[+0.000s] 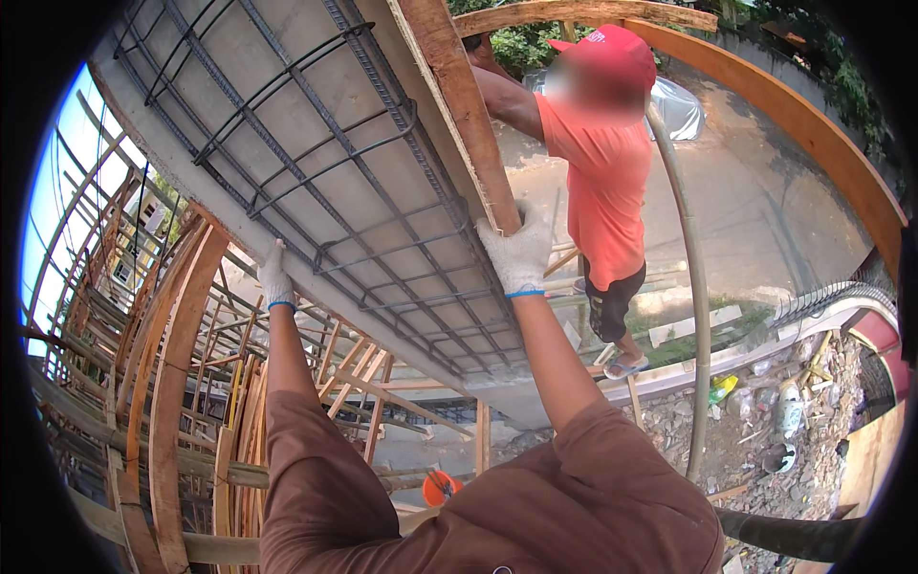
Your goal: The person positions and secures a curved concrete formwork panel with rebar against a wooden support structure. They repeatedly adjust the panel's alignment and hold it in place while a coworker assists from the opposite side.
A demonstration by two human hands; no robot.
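Observation:
My right hand [516, 253], in a pale glove with a blue cuff, is closed round the lower end of a long wooden board [464, 105]. This board stands along the right side of a grey trough-like form [277, 177]. Inside the form lies a cage of dark steel rebar [325, 124] with bent stirrups. At the form's left edge, my left hand [275, 279], gloved the same way, grips the rim with one finger pointing up; its other fingers are partly hidden.
A co-worker [604, 182] in a red cap and orange shirt stands at right, arm reaching behind the board. A curved pole [684, 249] rises nearby. Timber scaffolding [182, 383] fills the left. Below are an orange bucket [441, 488] and rubble [746, 421] with litter.

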